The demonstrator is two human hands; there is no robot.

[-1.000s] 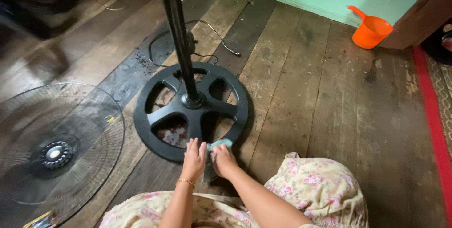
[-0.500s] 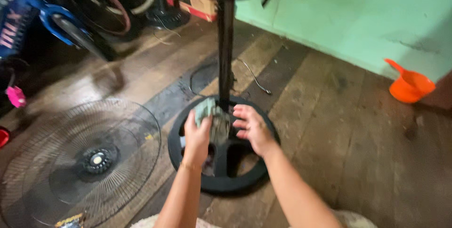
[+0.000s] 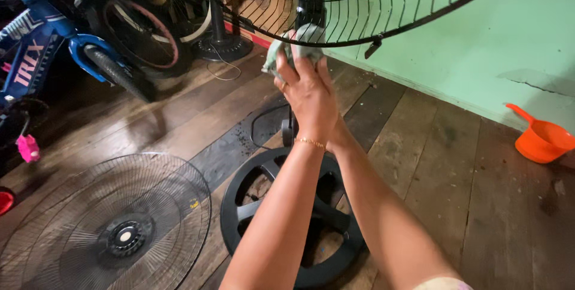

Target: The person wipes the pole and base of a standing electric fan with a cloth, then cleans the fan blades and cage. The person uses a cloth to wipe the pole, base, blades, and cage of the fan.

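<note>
At the far left a blue bicycle (image 3: 42, 44) leans among dark wheels, and below it a detached round wire fan guard (image 3: 105, 224) lies flat on the wooden plank floor (image 3: 443, 176). Moving right, the black spoked fan base (image 3: 287, 218) sits on the planks with the black pole (image 3: 312, 2) rising from it. The left hand (image 3: 308, 95) (a thin gold bracelet at its wrist) is raised against the pole, fingers closed around a greenish cloth (image 3: 293, 44) pressed to the pole just under the mounted rear fan cage (image 3: 371, 2). The right hand is hidden behind the left; its grip cannot be told. Farther right, an orange scoop (image 3: 542, 140) rests by the green wall (image 3: 479, 38).
</note>
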